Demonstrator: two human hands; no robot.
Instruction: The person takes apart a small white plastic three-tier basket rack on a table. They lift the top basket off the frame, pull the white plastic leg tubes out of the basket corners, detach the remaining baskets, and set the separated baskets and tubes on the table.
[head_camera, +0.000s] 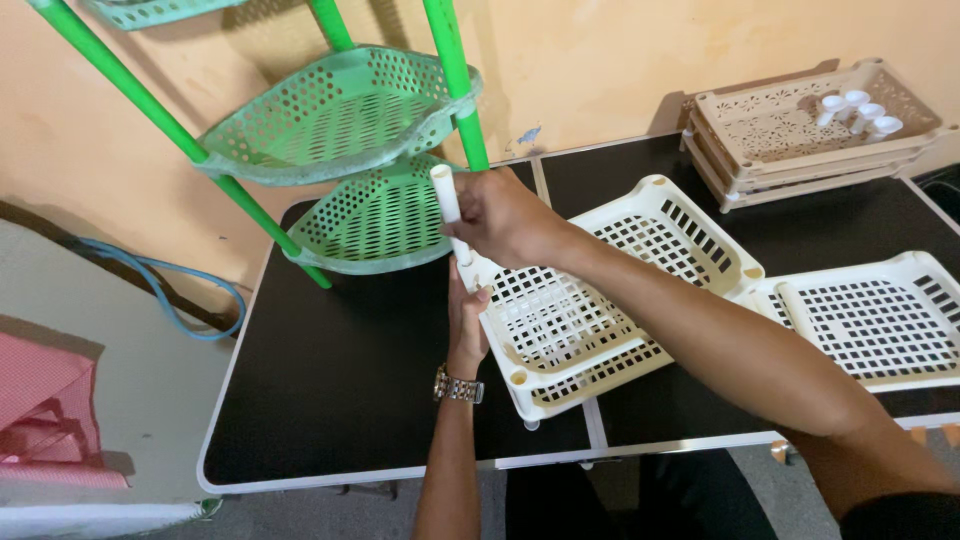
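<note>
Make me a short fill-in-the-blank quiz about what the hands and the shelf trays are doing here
1. The right hand grips a white ____ above the cream tray.
2. The left hand steadies that tray's ____.
3. The left wrist wears a ____.
4. The assembled rack behind is ____ in colour.

Missing words: tube; corner; watch; green

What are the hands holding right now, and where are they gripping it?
The right hand grips a white tube around its middle. The left hand holds the near corner of the cream tray.
</note>
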